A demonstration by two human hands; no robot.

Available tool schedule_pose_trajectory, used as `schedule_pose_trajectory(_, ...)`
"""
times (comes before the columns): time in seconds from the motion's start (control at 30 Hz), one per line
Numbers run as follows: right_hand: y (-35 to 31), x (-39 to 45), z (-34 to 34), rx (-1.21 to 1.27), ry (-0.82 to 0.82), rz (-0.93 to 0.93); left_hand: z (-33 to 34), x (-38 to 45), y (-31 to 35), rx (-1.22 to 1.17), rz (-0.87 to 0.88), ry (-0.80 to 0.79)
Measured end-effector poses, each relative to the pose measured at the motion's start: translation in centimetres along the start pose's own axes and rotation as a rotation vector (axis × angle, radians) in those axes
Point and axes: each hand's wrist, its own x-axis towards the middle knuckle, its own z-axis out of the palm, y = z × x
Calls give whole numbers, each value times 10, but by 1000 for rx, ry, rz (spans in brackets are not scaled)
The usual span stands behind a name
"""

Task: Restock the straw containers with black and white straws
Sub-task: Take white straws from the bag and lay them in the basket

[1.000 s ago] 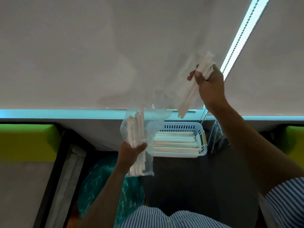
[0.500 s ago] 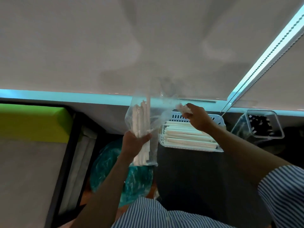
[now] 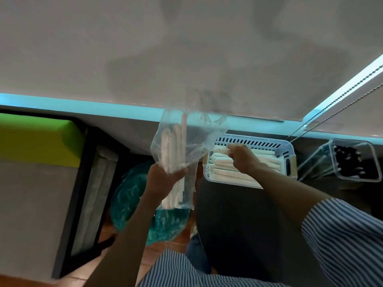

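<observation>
Hands (image 3: 163,179) (image 3: 241,160) hold bagged straws (image 3: 173,146) over basket (image 3: 287,150); no readable writing.

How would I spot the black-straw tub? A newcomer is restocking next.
Start at the dark counter under the window blind and find the white slotted basket of white straws. The tub sits just right of it: clear plastic, solid-walled, holding black straws.

My right hand (image 3: 241,158) covers part of the white straws (image 3: 267,160) in the basket (image 3: 288,150), so my fingertips are hidden. The clear tub (image 3: 373,160) of black straws (image 3: 348,160) is blurred.
</observation>
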Motion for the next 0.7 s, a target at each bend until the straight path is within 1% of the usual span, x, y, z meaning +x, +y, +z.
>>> schedule_pose_trajectory(0.1, 1, 2, 9, -23, -33, 29, 0, 1, -1, 7, -6, -11)
schedule_pose_trajectory(0.23, 4, 8, 24, 28, -25, 34, -1, -2, -3, 13, -4, -20)
schedule_pose_trajectory(0.4, -5, 0, 14, 153, 77, 47, 2, -8, 0, -21, 1, -59)
schedule_pose_trajectory(0.47, -12, -5, 6, 224, 183, 91, 3, -12, 4, -51, 10, -78)
schedule_pose_trajectory(0.53, -23, -8, -7, 309, 330, 134, 6, -15, 7, -56, 22, -99)
schedule_pose_trajectory(0.63, -43, -12, -39, 463, 581, 124, 9, -20, 14, -60, 38, -110)
schedule_pose_trajectory(0.7, -56, -13, -66, 631, 712, 112, 13, -23, 18, -65, 55, -128)
